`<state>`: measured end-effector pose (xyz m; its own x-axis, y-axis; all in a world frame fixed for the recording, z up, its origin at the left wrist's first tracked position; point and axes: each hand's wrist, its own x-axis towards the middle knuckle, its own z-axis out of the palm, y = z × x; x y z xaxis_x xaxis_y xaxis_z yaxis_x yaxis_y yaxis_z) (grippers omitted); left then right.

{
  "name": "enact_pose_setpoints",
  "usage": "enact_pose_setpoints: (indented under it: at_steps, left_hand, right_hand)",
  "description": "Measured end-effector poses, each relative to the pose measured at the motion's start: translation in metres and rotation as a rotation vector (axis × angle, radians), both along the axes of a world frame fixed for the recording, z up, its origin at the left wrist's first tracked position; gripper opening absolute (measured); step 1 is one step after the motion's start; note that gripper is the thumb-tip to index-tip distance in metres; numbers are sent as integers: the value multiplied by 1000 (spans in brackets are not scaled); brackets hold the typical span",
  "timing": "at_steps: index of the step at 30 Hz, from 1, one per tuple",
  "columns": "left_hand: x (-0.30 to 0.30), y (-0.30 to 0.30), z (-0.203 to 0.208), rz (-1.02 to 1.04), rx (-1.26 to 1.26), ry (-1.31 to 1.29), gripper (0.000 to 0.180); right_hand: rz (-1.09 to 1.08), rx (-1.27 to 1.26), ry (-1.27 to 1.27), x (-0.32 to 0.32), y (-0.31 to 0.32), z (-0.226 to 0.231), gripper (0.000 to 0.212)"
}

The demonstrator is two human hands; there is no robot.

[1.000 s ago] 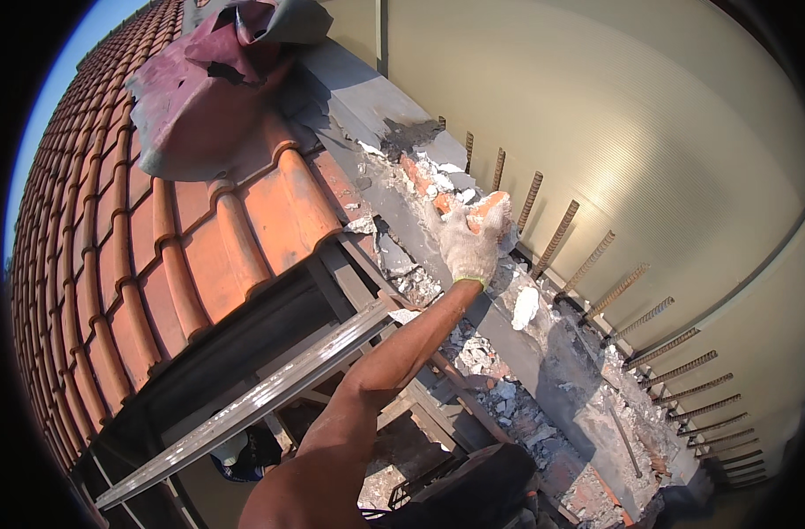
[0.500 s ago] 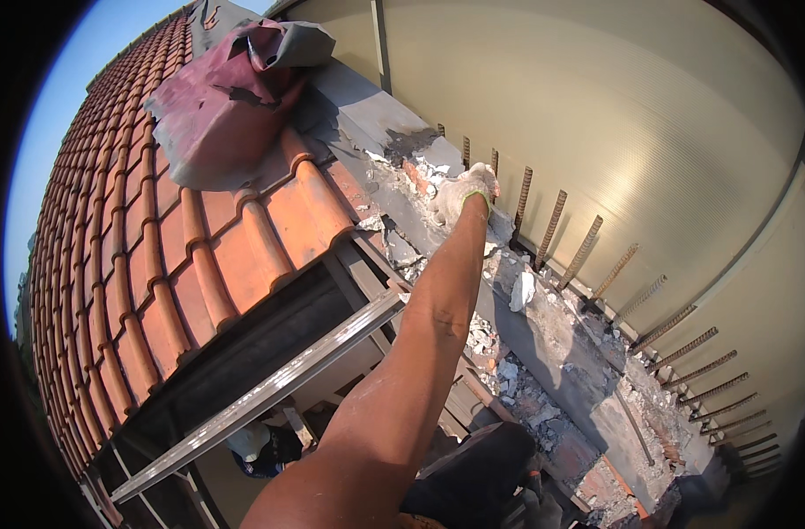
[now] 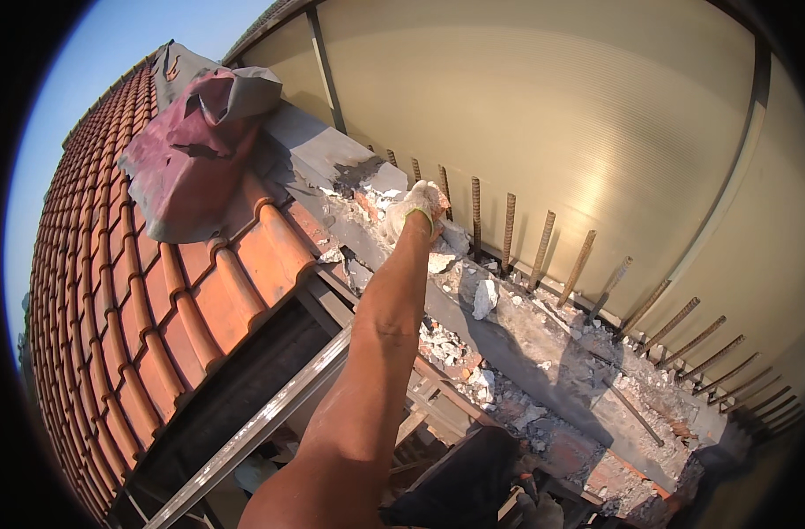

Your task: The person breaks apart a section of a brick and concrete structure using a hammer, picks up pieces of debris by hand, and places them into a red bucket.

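My left arm reaches up the picture to my left hand (image 3: 408,212), in a pale work glove with a green cuff edge. Its fingers are closed on a reddish broken brick piece (image 3: 439,204), partly hidden by the glove. Around it, white and grey rubble (image 3: 345,212) lies along the top of a broken wall (image 3: 543,339). A pale mortar chunk (image 3: 486,299) rests nearer to me, to the right of my forearm. My right hand does not show.
Rusty rebar rods (image 3: 509,234) stick up in a row before a translucent corrugated panel (image 3: 561,115). Orange roof tiles (image 3: 191,304) slope at left, with a crumpled pinkish-grey sheet (image 3: 186,167) on them. A metal channel (image 3: 261,432) crosses an opening below. A loose rod (image 3: 633,414) lies on the wall.
My view has turned, so the scene sits further left and a little lower. My left hand stays by the same rods, and the brick piece in it shows more clearly.
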<state>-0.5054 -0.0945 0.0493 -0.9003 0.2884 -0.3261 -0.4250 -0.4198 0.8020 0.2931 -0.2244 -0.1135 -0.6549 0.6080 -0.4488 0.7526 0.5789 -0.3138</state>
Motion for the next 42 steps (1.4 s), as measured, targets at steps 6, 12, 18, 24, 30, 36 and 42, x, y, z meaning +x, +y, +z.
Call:
enact_pose_setpoints:
  at_steps: [6,12,18,24,30,36,42]
  left_hand:
    - [101,95,6,-59,-234,-164,47]
    - [113,41,44,-59,-205,-72,46]
    - [53,12,2,-40,-190,117,46]
    - [84,22,-14,-202,-173,212,57]
    - [107,-29,33,-255,-739,484,56]
    - [109,-46,21,-279,-171,204,64]
    - [168,-87,-3,-736,-84,-43,83]
  right_hand:
    - [-106,53,-128,21,13,11,38]
    - [-71,48,-67,20,5,-9,39]
    - [-123,-160,-63,-6,10,31,36]
    - [-435,-110,-25,-16,11,62,71]
    - [-372,-159,-4,-11,8,40,75]
    - [-430,-238,0,-24,12,66,76]
    - [-432,-298,123,-8,20,77,70]
